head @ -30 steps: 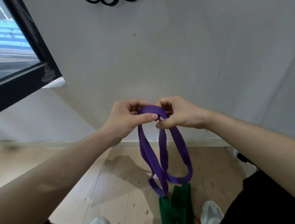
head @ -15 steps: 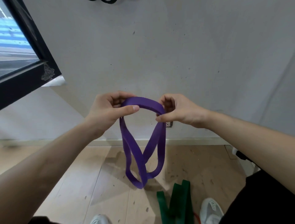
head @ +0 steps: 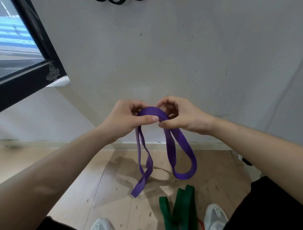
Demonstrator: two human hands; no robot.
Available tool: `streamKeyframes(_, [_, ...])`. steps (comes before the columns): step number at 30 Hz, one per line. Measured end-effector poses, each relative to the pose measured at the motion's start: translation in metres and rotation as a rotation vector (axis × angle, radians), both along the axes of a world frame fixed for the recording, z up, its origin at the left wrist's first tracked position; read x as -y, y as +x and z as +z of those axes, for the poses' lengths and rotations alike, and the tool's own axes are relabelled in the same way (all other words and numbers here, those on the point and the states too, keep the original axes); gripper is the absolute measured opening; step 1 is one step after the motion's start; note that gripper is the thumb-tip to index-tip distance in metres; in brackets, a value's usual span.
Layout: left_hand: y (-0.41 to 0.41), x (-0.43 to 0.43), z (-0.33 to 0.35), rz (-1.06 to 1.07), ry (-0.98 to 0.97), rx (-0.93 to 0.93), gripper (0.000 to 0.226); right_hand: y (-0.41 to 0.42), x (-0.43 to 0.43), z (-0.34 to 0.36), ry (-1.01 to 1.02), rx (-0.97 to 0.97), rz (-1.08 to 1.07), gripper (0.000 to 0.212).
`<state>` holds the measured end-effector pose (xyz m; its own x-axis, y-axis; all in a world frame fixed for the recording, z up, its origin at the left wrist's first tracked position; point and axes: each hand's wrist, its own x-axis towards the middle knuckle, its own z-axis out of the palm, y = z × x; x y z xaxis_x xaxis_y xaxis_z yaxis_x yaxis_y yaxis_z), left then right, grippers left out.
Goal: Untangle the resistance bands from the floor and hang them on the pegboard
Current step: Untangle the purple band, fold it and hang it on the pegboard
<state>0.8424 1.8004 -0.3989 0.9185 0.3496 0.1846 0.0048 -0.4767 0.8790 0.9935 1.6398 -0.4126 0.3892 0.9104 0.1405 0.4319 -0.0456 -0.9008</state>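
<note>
I hold a purple resistance band (head: 170, 147) up in front of the grey wall. My left hand (head: 126, 119) pinches its top arc from the left, thumb over the strap. My right hand (head: 178, 115) pinches the same arc from the right. Two loops hang down from my hands: a narrow twisted one on the left and a wider one on the right. A green band (head: 178, 211) lies folded on the wooden floor between my shoes, with a bit of red band (head: 200, 223) beside it. Black bands (head: 114, 1) hang at the top edge of the wall.
A black-framed window (head: 41, 54) juts out at upper left. My grey shoes (head: 214, 216) stand on the floor at the bottom. A white plug and black cable (head: 246, 161) sit at the right near the baseboard.
My hands spread apart with the band, then came back together at its top. The hanging part went from one crossed loop to two separate loops, left and right.
</note>
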Motion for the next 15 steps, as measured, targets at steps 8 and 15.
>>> streamKeyframes(8, [-0.004,-0.005,0.002,0.072,-0.080,0.087,0.019,0.006,-0.003,-0.037,-0.239,0.038,0.027,0.025])
streamKeyframes(15, [-0.012,-0.011,0.001,0.127,-0.091,0.127,0.018,0.008,-0.004,-0.040,-0.270,0.108,0.009,0.025])
